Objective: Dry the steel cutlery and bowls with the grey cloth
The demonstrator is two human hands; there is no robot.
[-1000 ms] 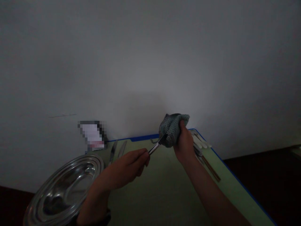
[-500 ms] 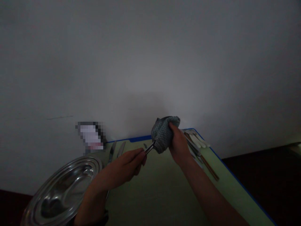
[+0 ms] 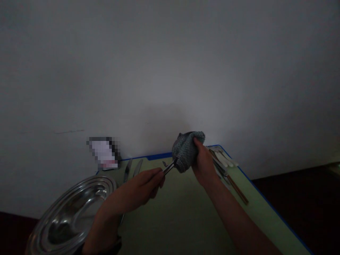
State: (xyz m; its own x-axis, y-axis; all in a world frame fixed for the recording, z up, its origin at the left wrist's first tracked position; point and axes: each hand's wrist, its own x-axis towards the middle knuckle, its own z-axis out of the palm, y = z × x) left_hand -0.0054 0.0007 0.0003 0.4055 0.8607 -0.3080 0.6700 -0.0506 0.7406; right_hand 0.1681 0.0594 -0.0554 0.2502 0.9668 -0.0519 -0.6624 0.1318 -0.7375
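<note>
Pinched in my left hand (image 3: 145,186) is the narrow metal handle (image 3: 169,168) of a utensil, pointing up to the right. Its other end disappears inside a folded grey-green cloth (image 3: 187,150) with a dark checked side, so I cannot tell what kind of utensil it is. My right hand (image 3: 203,163) grips the cloth around that hidden end, thumb on top. Both hands are held above the green table (image 3: 180,219). Table knives (image 3: 137,168) lie beyond my left forearm, partly covered by it.
A shiny steel basin (image 3: 77,209) stands at the left. Behind it, a blurred-out upright panel (image 3: 103,153) leans near the wall. On the right lie white-handled cutlery (image 3: 221,158) and wooden-handled pieces (image 3: 237,189). A small metal piece (image 3: 164,164) lies near the back edge.
Hardly anything differs. The view has shifted very slightly, and the cloth with my right hand sits a touch further right. Both grips are the same.
</note>
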